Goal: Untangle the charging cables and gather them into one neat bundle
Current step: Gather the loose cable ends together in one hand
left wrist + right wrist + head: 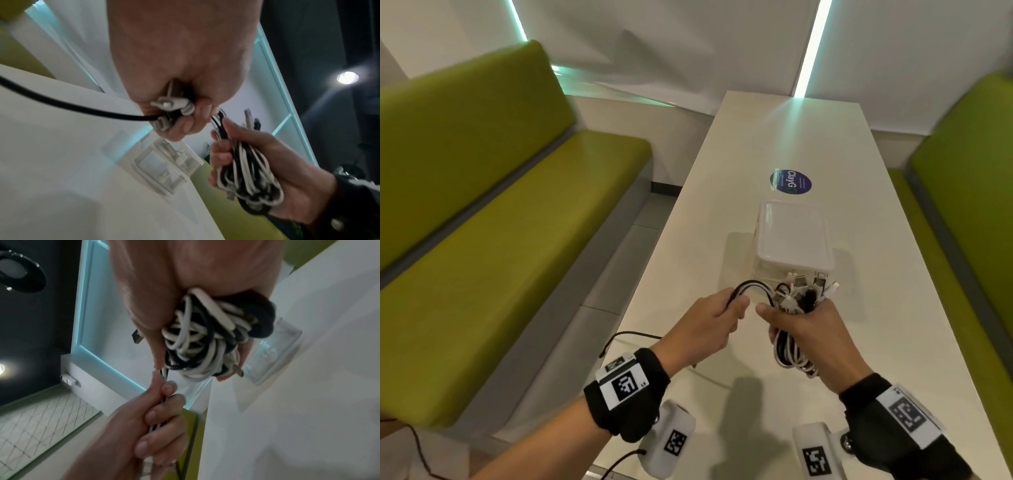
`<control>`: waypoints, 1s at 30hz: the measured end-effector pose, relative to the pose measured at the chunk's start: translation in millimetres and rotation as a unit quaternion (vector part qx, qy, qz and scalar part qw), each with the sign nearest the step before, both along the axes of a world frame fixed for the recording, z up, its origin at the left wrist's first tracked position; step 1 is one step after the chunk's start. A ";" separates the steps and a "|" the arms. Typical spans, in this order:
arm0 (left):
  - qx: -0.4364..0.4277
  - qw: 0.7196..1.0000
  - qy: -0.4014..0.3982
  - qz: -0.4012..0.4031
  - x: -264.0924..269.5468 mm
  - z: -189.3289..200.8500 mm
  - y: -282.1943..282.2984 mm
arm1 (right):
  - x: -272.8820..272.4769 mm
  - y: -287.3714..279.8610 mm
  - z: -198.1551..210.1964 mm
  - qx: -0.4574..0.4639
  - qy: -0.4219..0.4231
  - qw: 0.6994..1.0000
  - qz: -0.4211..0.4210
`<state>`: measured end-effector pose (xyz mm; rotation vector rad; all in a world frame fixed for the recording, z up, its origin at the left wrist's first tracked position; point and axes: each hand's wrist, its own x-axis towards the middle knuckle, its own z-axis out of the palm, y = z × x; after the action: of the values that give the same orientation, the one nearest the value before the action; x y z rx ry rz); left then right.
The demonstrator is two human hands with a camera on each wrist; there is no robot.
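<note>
Your right hand [801, 329] is clenched round the gathered cables [792, 354], black and white loops hanging below the fist and a cluster of plugs [804, 291] sticking out above it, at the lower centre of the head view, held above the bench [722, 192]. Your left hand [709, 325], just beside it to the left, grips a few loose strands [751, 287], black and white, that arch across from its fist into the top of the bundle. In the left wrist view that hand's fingers [183, 128] also curl round some grey connector ends, and a black lead [61, 100] runs off toward the left edge of the frame; where that lead ends, you cannot tell from here.

You look to be late in the gathering step: most of the cable is already coiled in one fist, and only the tail ends are out. The next move probably calls for feeding those strands round or alongside the coil without letting the right grip slacken, since the loops would spring apart. Just behind your hands, at the centre of the head view, stands a lidded white container [794, 236].
</note>
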<state>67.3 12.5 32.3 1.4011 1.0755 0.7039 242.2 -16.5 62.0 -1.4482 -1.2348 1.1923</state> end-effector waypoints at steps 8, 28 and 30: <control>0.020 0.997 -0.014 -0.069 13.2 7.4 -13.8 | -12.0 -3.2 8.6 -0.013 0.058 0.997 0.049; -0.051 0.992 -0.025 -0.111 21.9 19.9 -21.3 | -26.4 -13.3 -14.9 -0.037 0.197 0.980 -0.007; -0.050 0.995 -0.035 -0.083 23.8 21.5 -22.9 | -29.8 -12.8 -15.7 -0.043 0.213 0.976 -0.007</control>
<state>91.1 -10.4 53.9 1.3523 0.9153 0.5658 212.4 -29.3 46.3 -1.1759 -0.8851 1.4675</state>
